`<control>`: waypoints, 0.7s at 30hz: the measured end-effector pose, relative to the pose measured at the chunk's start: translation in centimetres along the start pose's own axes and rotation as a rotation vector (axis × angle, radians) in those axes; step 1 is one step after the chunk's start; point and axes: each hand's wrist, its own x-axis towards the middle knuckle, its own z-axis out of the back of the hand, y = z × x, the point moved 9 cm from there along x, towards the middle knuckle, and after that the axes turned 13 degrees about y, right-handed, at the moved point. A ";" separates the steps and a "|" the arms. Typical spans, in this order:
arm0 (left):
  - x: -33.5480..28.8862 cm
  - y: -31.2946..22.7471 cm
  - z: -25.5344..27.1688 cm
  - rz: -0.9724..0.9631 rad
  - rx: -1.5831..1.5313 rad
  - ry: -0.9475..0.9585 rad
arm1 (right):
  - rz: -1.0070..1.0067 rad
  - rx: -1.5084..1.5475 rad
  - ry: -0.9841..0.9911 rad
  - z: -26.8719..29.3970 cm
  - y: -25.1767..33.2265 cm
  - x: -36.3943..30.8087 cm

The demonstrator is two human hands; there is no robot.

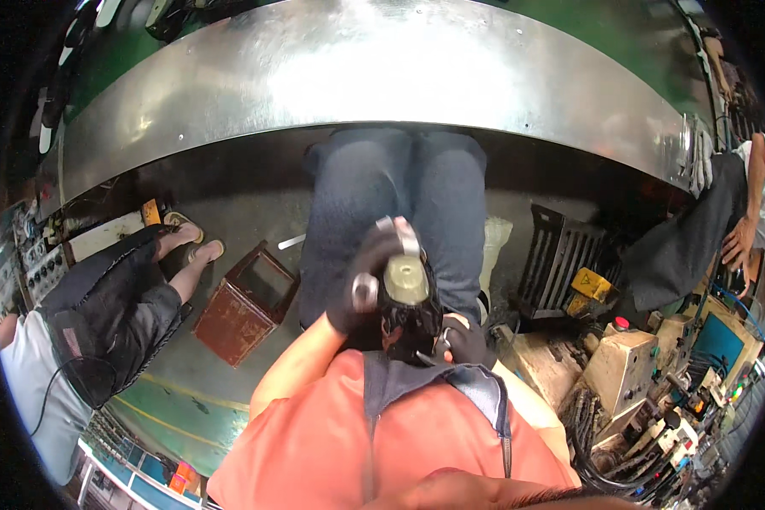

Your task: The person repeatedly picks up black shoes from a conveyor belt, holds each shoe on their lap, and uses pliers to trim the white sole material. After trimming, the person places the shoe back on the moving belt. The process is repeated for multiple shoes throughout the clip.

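Note:
Both my hands wear dark gloves and are close together over my lap, in front of my chest. My left hand (374,270) curls round the left side and far end of a glossy black object with a rounded olive-green end (407,281); I cannot make out its kind. Pale fingertips or wraps show on that hand, which is slightly blurred. Lower and to the right, my right hand (467,342) is closed beside the near end of the black object. What its fingers grip, if anything, is hidden.
A shiny steel table (229,102) crosses in front of my knees. To the left are a brown metal stool (238,319) and a person's legs (136,314). On the right are a dark slatted crate (548,263), beige machinery (625,365) with cables, and another person's hand (739,242).

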 end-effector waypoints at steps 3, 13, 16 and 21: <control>0.8 5.1 1.1 0.090 -0.647 -0.022 | -0.067 -0.121 0.106 3.4 1.6 3.5; 1.4 5.0 2.5 0.407 0.788 -0.292 | -0.651 1.075 0.046 7.7 -5.6 9.0; 0.8 3.6 4.1 0.353 0.242 -0.225 | -0.626 1.077 0.075 7.2 -5.6 8.8; -0.6 1.9 0.7 0.188 0.823 -0.324 | -0.536 1.063 0.004 6.8 -6.2 8.3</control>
